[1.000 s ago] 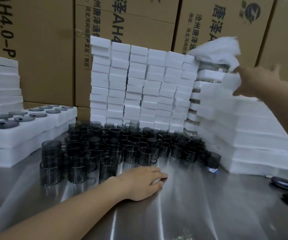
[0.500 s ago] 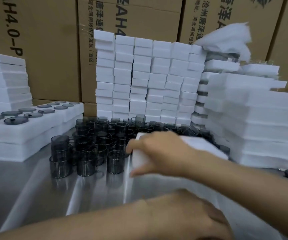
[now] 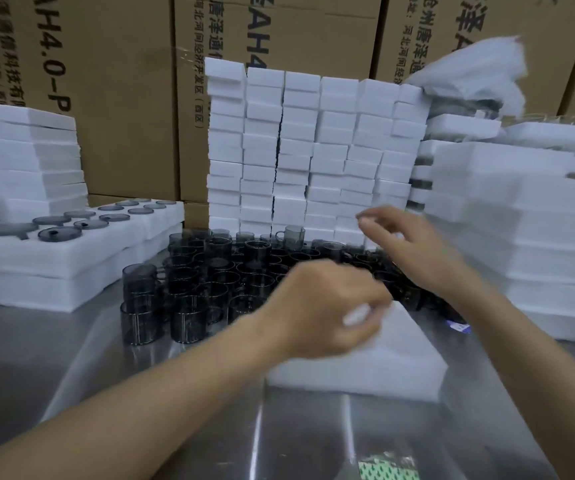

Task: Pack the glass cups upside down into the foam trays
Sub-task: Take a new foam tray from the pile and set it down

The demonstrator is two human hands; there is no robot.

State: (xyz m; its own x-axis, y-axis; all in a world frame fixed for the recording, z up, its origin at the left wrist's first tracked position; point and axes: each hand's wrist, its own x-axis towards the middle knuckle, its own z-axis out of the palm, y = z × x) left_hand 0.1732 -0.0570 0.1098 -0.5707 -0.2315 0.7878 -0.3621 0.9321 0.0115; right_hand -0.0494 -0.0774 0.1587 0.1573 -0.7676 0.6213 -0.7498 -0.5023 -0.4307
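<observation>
One foam tray [image 3: 376, 362] under left fingers [image 3: 369, 298], glass cups [image 3: 210, 271] beyond

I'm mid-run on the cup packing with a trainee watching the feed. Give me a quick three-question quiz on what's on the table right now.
1. True or false: the glass cups stand between the foam tray lying in front of the person and the stacked foam blocks.
2. What sits in the far-left tray? A) dark round lids B) scissors C) upright cups
3. Which hand is stretched farther toward those blocks?
Key: 1 true; 2 A; 3 the right hand.
</observation>
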